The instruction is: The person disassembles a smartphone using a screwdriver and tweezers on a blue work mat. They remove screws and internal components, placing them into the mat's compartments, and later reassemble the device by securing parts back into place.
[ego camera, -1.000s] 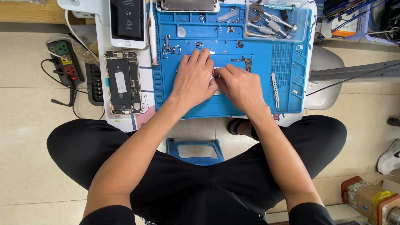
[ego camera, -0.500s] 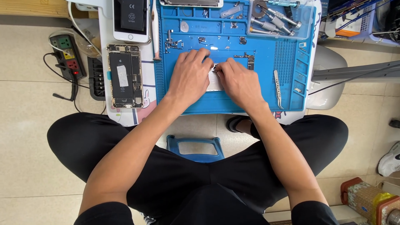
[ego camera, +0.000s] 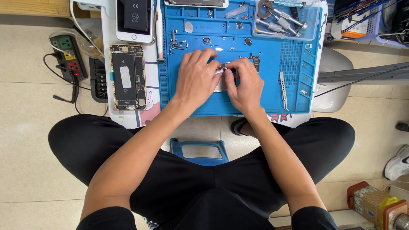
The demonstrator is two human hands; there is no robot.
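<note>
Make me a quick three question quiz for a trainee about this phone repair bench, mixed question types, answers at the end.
1. True or false: the tweezers are held in the right hand.
2. Multiple choice: the opened phone body lies (A) on the blue mat, (B) left of the mat, (C) on the floor.
3. Fill in: both hands meet over a small ____ part on the mat.

Key
1. False: the tweezers lie on the mat to the right of that hand, untouched.
2. B.
3. White. The left hand and the right hand pinch at it with their fingers; what it is cannot be told.
</note>
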